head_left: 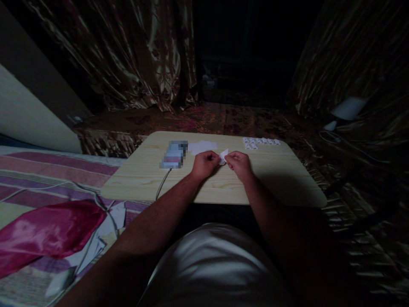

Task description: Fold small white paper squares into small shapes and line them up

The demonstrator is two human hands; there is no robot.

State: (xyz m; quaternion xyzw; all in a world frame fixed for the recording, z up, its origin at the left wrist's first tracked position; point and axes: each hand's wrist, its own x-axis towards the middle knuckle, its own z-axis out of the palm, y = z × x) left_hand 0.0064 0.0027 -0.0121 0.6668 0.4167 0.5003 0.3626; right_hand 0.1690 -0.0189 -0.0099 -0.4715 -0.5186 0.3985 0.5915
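Observation:
Between my two hands is a small piece of folded white paper [224, 155], held a little above the wooden-topped table [211, 187]. My left hand [206, 164] pinches its left side with thumb and finger. On the other side, my right hand [239, 163] is closed on the paper's right edge. White paper sheets [203, 147] lie flat just beyond my left hand. Several small folded paper pieces [260, 141] sit in two rows near the table's far right edge.
A pixelated phone-like device [174, 155] lies left of my hands, with a cable [162, 183] running off the near edge. To the left is a bed with a striped cover [96, 170] and a shiny pink cloth [57, 230]. A lamp [349, 108] stands at the right.

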